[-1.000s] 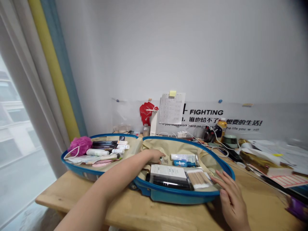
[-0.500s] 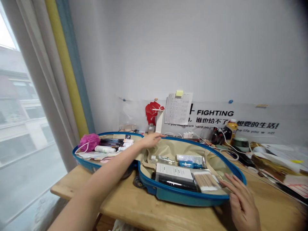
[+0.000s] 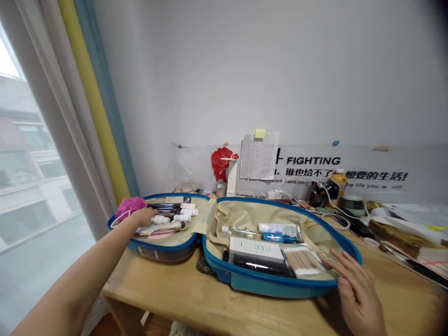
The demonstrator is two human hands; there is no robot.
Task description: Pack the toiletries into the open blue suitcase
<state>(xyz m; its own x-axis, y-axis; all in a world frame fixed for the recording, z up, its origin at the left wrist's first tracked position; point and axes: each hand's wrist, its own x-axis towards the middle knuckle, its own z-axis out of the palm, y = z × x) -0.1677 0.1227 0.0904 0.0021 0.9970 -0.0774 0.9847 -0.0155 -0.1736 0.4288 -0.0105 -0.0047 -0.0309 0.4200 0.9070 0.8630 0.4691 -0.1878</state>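
Observation:
An open blue suitcase (image 3: 280, 287) lies spread in two halves on a wooden table. My left hand (image 3: 145, 216) reaches into its left half, over one end of a white bottle (image 3: 161, 219) and beside a pink bath puff (image 3: 131, 205). Its fingertips are too small and covered to show a grip. My right hand (image 3: 359, 289) rests at the right half's near right rim, fingers spread and holding nothing. Close by lie a pack of cotton swabs (image 3: 304, 261), a white box (image 3: 257, 248), a blue bottle (image 3: 279, 237) and a clear bottle (image 3: 240, 231).
Behind the suitcase stand a white lamp-like post (image 3: 231, 179) and an orange-capped bottle (image 3: 338, 184). A green cup (image 3: 352, 205), cables and papers crowd the table's right side. To the left hangs a curtain (image 3: 101, 107) by the window.
My left hand has moved left and down, from the far rim near the middle hinge into the left half, over the white bottle. My right hand stays at the rim.

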